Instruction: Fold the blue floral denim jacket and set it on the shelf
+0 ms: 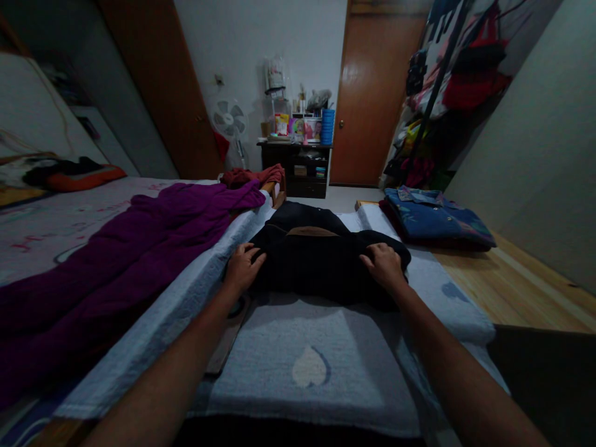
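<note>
A black garment (316,264) with a brown strip near its middle lies across a light blue cover (279,335) with a heart pattern. At the garment's left side, my left hand (243,268) has its fingers curled onto the cloth. My right hand (384,264) grips the right side in much the same way, thumb pointing inward. The far part of the garment is bunched up, and I cannot tell its exact kind. Under my left forearm, a flat brownish board (228,347) shows partly.
Left of the cover, a purple blanket (139,248) lies on a bed (28,242). Folded denim clothing (437,217) rests on a wooden surface (535,285) at right. Farther back stand a fan (230,118), a dark cabinet (295,167) and a wooden door (370,99).
</note>
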The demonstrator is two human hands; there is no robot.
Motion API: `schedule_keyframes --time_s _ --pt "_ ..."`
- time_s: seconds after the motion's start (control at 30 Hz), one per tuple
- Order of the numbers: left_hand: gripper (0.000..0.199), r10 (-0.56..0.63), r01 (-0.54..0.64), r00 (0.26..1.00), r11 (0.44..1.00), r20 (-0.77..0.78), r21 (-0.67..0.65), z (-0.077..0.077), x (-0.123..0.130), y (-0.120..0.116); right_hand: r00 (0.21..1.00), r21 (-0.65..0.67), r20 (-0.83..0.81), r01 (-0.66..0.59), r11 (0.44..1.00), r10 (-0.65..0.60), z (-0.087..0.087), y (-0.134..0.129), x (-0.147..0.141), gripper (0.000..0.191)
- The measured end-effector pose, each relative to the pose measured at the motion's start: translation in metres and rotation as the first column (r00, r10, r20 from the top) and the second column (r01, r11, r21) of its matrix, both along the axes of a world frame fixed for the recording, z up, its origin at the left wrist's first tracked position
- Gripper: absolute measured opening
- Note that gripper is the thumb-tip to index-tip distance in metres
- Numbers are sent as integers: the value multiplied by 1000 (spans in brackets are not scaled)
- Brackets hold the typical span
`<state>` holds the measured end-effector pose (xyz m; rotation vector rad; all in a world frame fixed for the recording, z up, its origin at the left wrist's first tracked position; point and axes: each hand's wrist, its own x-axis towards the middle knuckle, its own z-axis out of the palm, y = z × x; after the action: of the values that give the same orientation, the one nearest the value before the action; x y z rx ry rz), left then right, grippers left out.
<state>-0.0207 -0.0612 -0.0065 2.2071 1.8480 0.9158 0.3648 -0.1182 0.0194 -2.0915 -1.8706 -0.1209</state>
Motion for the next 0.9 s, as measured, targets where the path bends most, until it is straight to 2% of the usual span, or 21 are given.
schedule_keyframes --time_s 0.07,0.13,0.2,0.33,0.4,0.47,0.53,0.63,0.77,0.9 --pt "64 -9 5 1000 986 -20 -165 -12 2 4 999 -205 30 -32 978 39 -12 2 3 66" --pt "90 -25 8 998 949 -49 -315 -23 4 4 998 -380 11 -51 924 59 -20 1 5 97" --pt "111 -58 23 995 921 -77 -389 -29 5 4 995 -494 -4 -86 865 97 -22 -3 4 118" --pt "132 -163 91 978 893 -130 -440 -27 11 -2 982 -626 6 -142 767 187 -22 -10 -9 141" --pt "140 -213 107 962 868 -169 -485 -23 18 -7 979 -648 29 -135 750 202 -24 -14 -20 150" --pt "149 -248 100 943 848 -223 -521 -20 26 -15 976 -642 76 -108 759 203 -28 -19 -29 155" --pt "153 -255 85 927 858 -276 -506 -19 33 -22 968 -613 119 -105 783 223 -30 -24 -34 152" --pt "145 -227 92 927 908 -297 -408 -22 37 -29 950 -521 140 -170 836 280 -31 -30 -33 123" --pt "126 -212 131 938 949 -273 -286 -25 37 -32 937 -400 180 -207 893 298 -29 -34 -31 89" --pt "98 -167 98 899 978 -405 -187 -26 42 -36 950 -346 201 -160 924 240 -27 -34 -39 61"
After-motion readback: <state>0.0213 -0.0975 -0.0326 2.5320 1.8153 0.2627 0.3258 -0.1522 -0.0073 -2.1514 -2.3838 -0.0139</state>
